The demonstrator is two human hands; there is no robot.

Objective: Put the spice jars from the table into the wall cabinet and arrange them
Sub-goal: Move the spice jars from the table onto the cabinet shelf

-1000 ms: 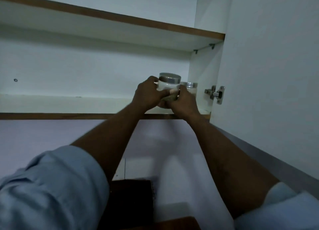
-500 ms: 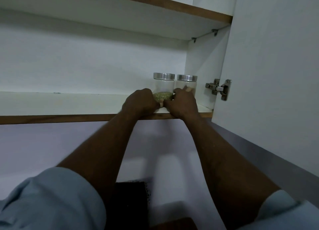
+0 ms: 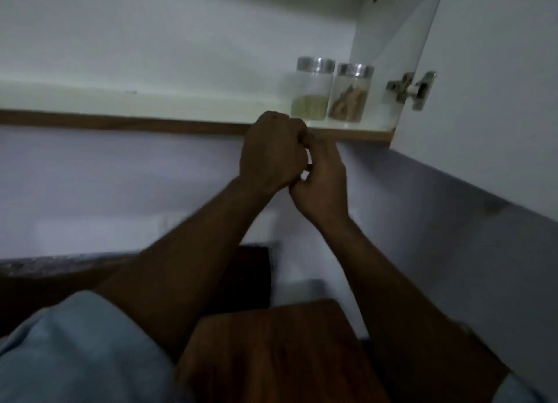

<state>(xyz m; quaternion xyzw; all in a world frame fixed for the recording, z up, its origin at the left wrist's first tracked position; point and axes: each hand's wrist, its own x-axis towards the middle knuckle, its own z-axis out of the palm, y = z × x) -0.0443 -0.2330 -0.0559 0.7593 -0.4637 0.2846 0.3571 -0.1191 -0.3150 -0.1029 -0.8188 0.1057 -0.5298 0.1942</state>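
Observation:
Two glass spice jars with silver lids stand side by side at the right end of the cabinet's lower shelf [image 3: 181, 100]. The left jar [image 3: 312, 90] holds greenish seeds. The right jar [image 3: 350, 96] holds brown sticks and touches it. My left hand [image 3: 271, 155] and my right hand [image 3: 323, 179] are below the shelf's wooden front edge, close together, fingers curled, with nothing in them. Both hands are apart from the jars.
The open white cabinet door [image 3: 489, 85] hangs at the right with its metal hinge [image 3: 412, 90]. A white wall lies below the cabinet. A brown wooden board [image 3: 271, 348] and a dark counter edge [image 3: 45, 266] are at the bottom.
Both hands let go of the seed jar, which now stands on the shelf beside the other jar, and dropped below the shelf edge. The view tilted downward.

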